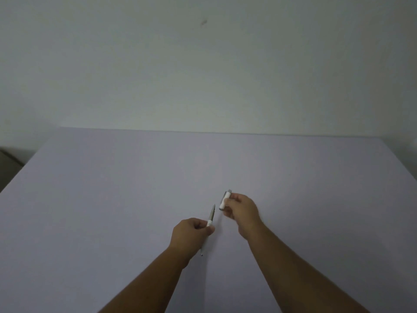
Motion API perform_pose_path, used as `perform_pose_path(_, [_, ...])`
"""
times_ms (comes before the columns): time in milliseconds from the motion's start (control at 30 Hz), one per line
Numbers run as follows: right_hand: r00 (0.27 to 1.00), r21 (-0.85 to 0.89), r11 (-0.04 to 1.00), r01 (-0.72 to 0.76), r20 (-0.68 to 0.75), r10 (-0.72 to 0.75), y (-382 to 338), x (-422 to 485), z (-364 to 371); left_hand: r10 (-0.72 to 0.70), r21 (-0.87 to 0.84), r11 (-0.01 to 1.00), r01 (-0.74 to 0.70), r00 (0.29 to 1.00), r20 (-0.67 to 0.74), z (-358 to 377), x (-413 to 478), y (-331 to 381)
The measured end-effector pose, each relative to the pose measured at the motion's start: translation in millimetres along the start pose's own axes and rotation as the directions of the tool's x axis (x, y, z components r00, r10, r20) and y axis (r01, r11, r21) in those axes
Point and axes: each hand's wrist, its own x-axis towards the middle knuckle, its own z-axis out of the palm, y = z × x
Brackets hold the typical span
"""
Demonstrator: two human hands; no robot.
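My left hand (191, 233) grips a white pen (211, 216) by its barrel, over the pale lilac table (112, 199). The pen's grey tip points up and away from me, and its rear end shows below my fist. My right hand (242, 211) pinches the white pen cap (225, 201), which has a grey clip end at the top. The cap sits a short way to the right of the pen tip and apart from it.
The table's far edge meets a plain pale wall (203, 64). The table's left edge runs diagonally, with a dark floor strip (9, 163) beyond it. Both forearms reach in from the bottom of the view.
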Motion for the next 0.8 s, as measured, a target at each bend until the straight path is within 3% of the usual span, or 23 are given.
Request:
perform_pose_path(67, [0.998,0.156,0.987,-0.03,0.057,0.021,-10.2,-2.0,-4.1,0.012,0.006,1.0,-0.012,1.0,0.016,2.6,-2.1,2.0])
perform_pose_path(133, [0.993,0.164,0.986,-0.021,0.114,0.002,-17.9,-7.2,-6.8,0.024,0.01,1.0,-0.024,0.999,0.03,5.4,-3.9,4.8])
perform_pose_path(400, [0.962,-0.013,0.999,0.045,0.271,-0.039,-17.2,-21.5,-15.6,0.039,-0.003,0.999,-0.039,0.998,0.049,10.7,-6.2,15.2])
perform_pose_path(800, [0.947,-0.176,0.982,0.067,0.32,-0.007,-14.9,-16.6,-21.2,0.023,-0.019,1.0,-0.022,0.998,0.052,20.2,4.6,7.4])
